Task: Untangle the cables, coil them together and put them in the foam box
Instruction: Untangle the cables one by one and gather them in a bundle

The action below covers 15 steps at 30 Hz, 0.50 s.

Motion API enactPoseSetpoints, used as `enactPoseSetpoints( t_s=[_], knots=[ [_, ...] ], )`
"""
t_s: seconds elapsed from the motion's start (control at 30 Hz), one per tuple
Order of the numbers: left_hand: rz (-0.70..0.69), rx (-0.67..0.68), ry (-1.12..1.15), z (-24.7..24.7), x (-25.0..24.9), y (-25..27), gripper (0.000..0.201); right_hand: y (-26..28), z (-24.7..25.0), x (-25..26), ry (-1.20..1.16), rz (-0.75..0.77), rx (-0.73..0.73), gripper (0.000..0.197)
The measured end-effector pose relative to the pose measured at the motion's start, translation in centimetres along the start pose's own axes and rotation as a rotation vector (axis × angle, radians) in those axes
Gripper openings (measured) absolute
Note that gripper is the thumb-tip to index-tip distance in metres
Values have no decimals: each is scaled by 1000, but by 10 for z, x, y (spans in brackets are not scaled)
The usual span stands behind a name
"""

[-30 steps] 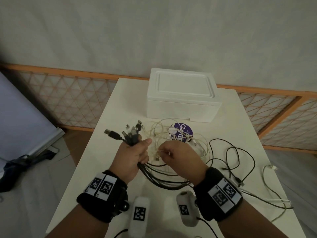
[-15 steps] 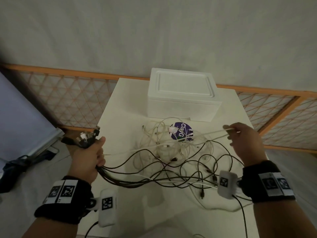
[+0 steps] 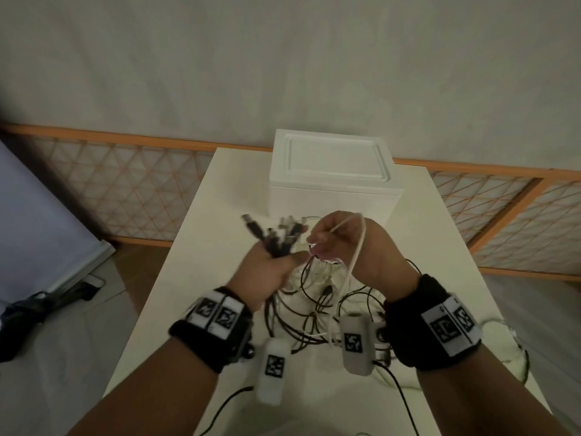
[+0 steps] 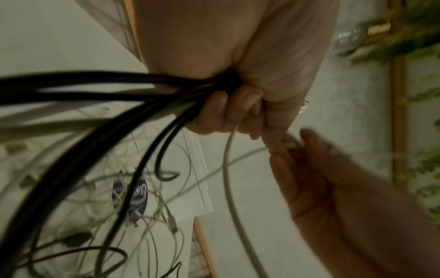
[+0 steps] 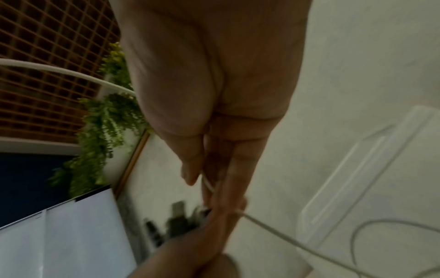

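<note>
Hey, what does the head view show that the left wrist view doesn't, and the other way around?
Only the head view shows the closed foam box, the table, both wristbands, and the plug ends fanning out above the left hand.

Only the left wrist view shows that hand's fingers curled round the black cables from below, plus some greenery on the right.

Both show the right hand close by, pinching a white cable, and loose cables on the table.
</note>
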State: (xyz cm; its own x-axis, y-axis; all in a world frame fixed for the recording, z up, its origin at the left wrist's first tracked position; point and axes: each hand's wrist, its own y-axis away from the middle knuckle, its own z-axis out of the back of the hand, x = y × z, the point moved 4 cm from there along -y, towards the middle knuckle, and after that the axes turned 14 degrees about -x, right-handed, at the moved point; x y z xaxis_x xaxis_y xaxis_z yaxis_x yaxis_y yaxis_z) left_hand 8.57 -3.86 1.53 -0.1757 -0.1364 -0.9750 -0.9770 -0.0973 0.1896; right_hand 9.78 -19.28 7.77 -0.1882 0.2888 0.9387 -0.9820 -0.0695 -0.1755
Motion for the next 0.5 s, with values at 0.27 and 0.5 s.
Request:
enactPoseSetpoints(
  t_s=[0.27,0.5],
  knots=[
    [58,153,-485,-56,56,-50,13,-1,69,67,-217,245,-577,37],
    [204,-123,-727,-22,102,-96,29,14,136,72,81,637,-957,30]
  ],
)
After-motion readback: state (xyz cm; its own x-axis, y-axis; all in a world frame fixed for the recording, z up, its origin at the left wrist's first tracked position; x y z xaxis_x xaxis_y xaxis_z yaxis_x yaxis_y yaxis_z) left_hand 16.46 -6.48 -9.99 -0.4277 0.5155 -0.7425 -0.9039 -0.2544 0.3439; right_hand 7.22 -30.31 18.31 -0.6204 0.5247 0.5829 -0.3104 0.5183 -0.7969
